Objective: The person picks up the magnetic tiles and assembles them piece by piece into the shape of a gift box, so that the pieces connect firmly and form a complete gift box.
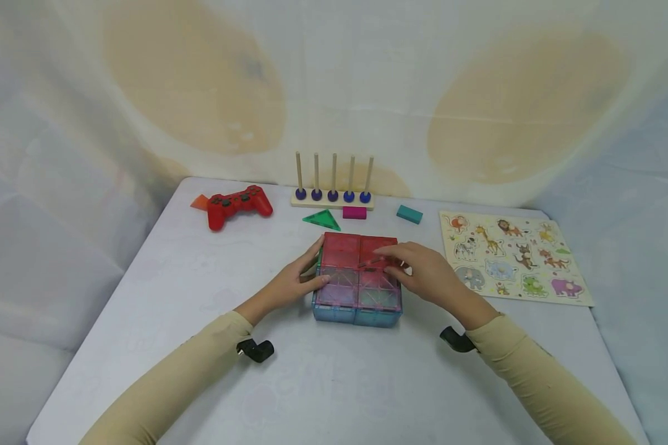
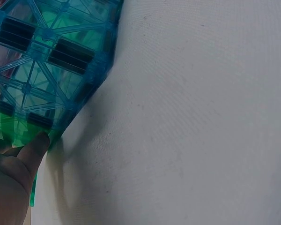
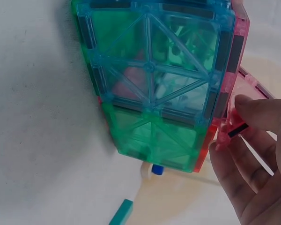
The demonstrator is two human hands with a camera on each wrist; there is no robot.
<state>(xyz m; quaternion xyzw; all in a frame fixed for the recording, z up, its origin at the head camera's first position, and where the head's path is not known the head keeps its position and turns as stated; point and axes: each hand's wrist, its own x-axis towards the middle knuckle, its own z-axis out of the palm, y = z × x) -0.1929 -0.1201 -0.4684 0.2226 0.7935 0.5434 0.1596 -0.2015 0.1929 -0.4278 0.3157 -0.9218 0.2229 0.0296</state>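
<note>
Our left hand (image 1: 295, 285) presses the tile box (image 1: 358, 278); our right hand (image 1: 423, 272) pinches a top tile (image 1: 381, 250); tugging could collapse it.

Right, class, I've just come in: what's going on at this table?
A person in beige sleeves is working on a flat box of magnetic tiles in the middle of the white table. The left hand steadies its left side, fingers resting on top. The right hand pinches the edge of a pink top tile. Behind sit a red game controller, a peg rack, loose blocks and an animal puzzle board.
</note>
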